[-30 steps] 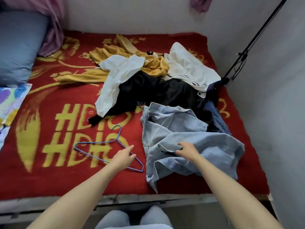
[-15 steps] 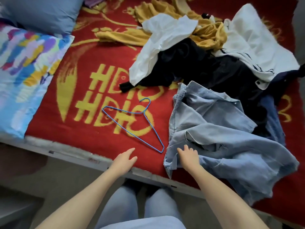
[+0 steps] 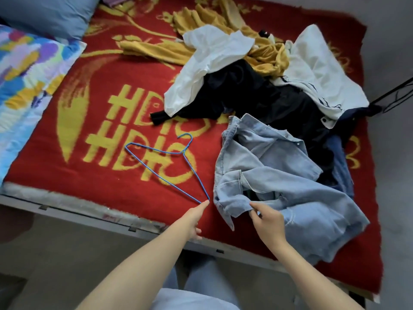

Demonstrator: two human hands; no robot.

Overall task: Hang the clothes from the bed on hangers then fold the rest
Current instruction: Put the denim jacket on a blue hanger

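Note:
A blue wire hanger [image 3: 165, 161] lies flat on the red bed cover [image 3: 107, 171]. My left hand [image 3: 194, 219] reaches to its near corner, an outstretched fingertip touching the wire. A light blue denim shirt [image 3: 279, 182] lies crumpled to the right of the hanger. My right hand [image 3: 267, 221] pinches its near hem. Behind the shirt lies a heap of clothes: a black garment [image 3: 252, 95], a white shirt [image 3: 207, 63], a mustard garment [image 3: 178, 50] and another white garment [image 3: 317, 70].
A blue pillow [image 3: 49, 14] and a multicoloured pillow [image 3: 24, 86] lie at the left of the bed. The bed's near edge [image 3: 93, 211] runs across in front of my knees. A black stand [image 3: 393, 95] leans by the grey wall on the right.
My left hand has reached forward to the hanger's near corner. My right hand has gone from resting flat on the denim shirt to pinching its hem. The view shifted.

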